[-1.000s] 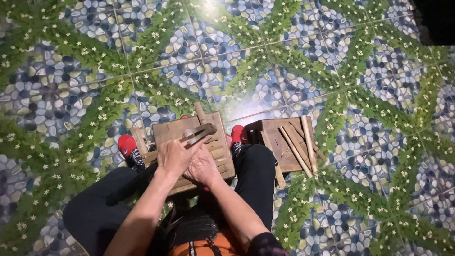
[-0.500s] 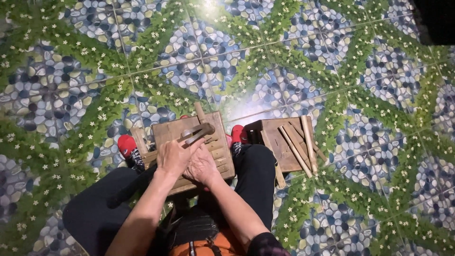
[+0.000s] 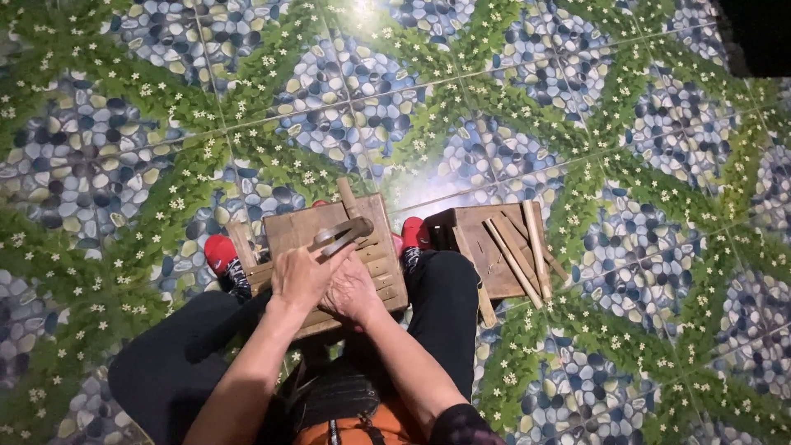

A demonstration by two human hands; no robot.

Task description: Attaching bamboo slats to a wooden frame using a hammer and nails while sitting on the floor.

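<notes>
Nearest the camera are the person's black-clad knees (image 3: 189, 363), spread apart, with both bare forearms reaching forward between them. The left hand (image 3: 303, 278) has its fingers curled tight around the handle of a dark metal tool (image 3: 342, 236), a blade-like piece that angles up and to the right over the work. The right hand (image 3: 353, 290) lies just beside the left, touching it, palm down on the slats; its fingers are bent under and hidden, so I cannot tell whether they clamp anything or only press.

Both hands rest on a small wooden block bench (image 3: 329, 247) (a flat board with stacked wooden slats along its near right edge) that sits between the legs. A short wooden peg (image 3: 347, 196) sticks up at its far edge. Red shoes flank the bench: one (image 3: 219, 252) to its left, one (image 3: 414, 231) to its right, both flat on the floor.

Right of the bench, near but apart from it, stands a second brown wooden box (image 3: 478, 239) with several pale bamboo sticks (image 3: 519, 251) lying across its top, fanned slightly.

Beyond it all spreads the tiled floor (image 3: 494, 99), patterned with blue-grey pebbles and green leafy bands dotted with white flowers, with a bright glare at the far edge.
</notes>
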